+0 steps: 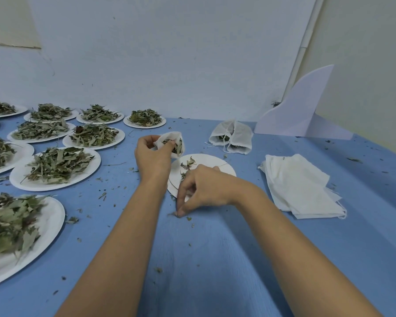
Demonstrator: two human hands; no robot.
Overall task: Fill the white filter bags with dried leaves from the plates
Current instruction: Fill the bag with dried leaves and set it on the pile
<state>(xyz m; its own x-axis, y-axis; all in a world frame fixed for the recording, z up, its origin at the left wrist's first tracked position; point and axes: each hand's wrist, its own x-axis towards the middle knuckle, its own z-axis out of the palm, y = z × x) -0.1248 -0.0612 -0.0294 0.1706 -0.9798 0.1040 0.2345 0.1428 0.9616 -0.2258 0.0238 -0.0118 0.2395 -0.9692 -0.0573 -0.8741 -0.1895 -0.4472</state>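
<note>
A white filter bag (177, 139) is gripped open by the left hand (151, 156) for filling. Nearer the body, leaf scraps (178, 215) are pinched off the desk (215, 259) by the right hand (204, 188).

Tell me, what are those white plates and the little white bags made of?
The plates look like matte paper: thin, flat rims, no gloss. The filter bags seem thin non-woven or fine-mesh fabric: limp, creased, slightly see-through. Exact fibre unclear.
</note>
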